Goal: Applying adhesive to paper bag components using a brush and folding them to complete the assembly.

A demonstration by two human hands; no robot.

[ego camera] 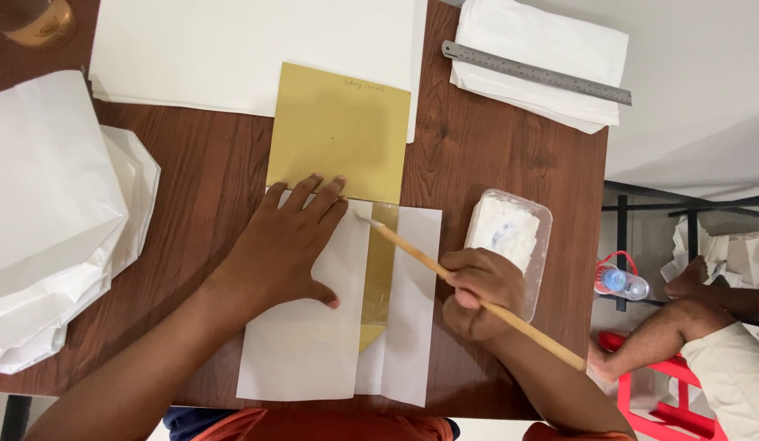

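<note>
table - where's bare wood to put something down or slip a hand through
Bare table shows between the white bag pile and yellow card, and between the card and the glue tub below the ruler. The middle is crowded: left hand, right hand, folded paper.

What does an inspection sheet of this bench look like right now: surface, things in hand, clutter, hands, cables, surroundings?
Surface: dark wood-grain table, mostly covered with paper.
Things in hand: white paper sheet folded around a gold card template; a gold strip shows between the flaps. Thin wooden brush, tip on the left flap's edge. Clear tub of white paste to the right.
Clutter: metal ruler on a stack of folded white paper; large white sheets at the top; pile of white bags at left.
Hands: left hand flat on the left flap; right hand grips the brush.
Cables: nothing seen.
Surroundings: another person's legs, a red stool, a small bottle beside the table.
</note>
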